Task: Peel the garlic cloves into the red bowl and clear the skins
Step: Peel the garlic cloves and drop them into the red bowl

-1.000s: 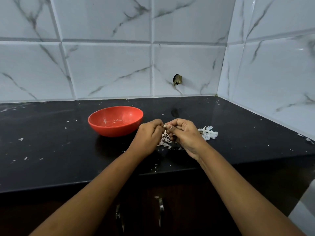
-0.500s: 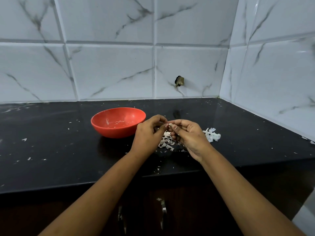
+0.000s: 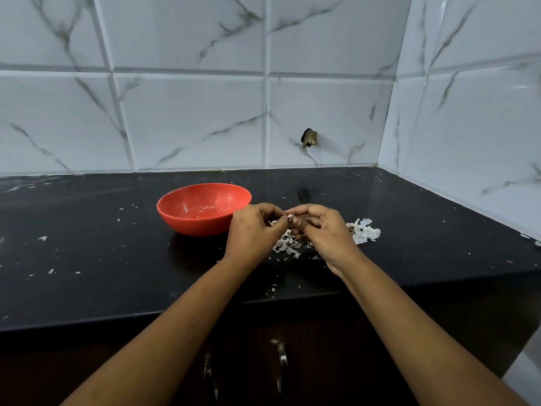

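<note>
Both hands meet above the black desk (image 3: 102,253), just right of centre. The left hand (image 3: 254,230) and right hand (image 3: 325,232) have their fingers curled in, and their fingertips pinch a small pale garlic clove (image 3: 291,215) between them. The clove is held off the desk and is mostly hidden by the fingers, so I cannot tell how much skin is on it.

The red bowl (image 3: 193,225) stands upright on the desk, just left of the left hand and a little farther back. Pale bits lie in its bottom, too small to make out.

A pile of white skins (image 3: 288,246) lies on the desk directly under the hands. A larger clump of skins (image 3: 364,231) lies just right of the right hand. Loose flakes are scattered across the desk, left and near.

The far and right walls are marble-look tile. There is a dark hole (image 3: 308,137) in the far wall above the hands. A metal cabinet handle (image 3: 282,358) sits below the near desk edge.
</note>
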Available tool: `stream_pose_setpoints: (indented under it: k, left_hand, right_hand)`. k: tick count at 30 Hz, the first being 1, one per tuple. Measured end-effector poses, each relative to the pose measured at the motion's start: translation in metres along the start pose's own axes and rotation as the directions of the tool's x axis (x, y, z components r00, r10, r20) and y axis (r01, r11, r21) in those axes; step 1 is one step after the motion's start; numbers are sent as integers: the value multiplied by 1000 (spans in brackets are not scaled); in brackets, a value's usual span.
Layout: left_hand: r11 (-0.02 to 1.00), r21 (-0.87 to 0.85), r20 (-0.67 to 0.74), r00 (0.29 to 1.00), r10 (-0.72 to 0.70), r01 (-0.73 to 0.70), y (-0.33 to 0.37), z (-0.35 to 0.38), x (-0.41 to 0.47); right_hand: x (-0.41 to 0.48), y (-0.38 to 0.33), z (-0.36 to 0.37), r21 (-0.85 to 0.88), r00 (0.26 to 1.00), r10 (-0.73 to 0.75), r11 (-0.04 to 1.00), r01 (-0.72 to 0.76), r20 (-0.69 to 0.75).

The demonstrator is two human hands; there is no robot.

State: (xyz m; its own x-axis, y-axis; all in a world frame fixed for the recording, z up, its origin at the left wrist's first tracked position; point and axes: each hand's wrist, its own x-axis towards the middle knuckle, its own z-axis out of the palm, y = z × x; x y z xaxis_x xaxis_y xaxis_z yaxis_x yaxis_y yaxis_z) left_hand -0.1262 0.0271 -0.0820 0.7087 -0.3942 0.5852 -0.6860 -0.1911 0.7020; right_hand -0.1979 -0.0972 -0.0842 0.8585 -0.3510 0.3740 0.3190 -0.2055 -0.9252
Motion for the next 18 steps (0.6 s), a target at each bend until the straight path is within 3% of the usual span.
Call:
stream_pose_setpoints:
  k: [11,18]
  left_hand:
    - [998,-56,-50,998,-32,29,0,0,3]
    - [991,-101,-38,996,84,-87,1,2,-1]
  right_hand:
    - [-2,-3,-1,128,1000,17,992,-17,1]
    - [-2,-7,0,159,997,48,986,-39,-54]
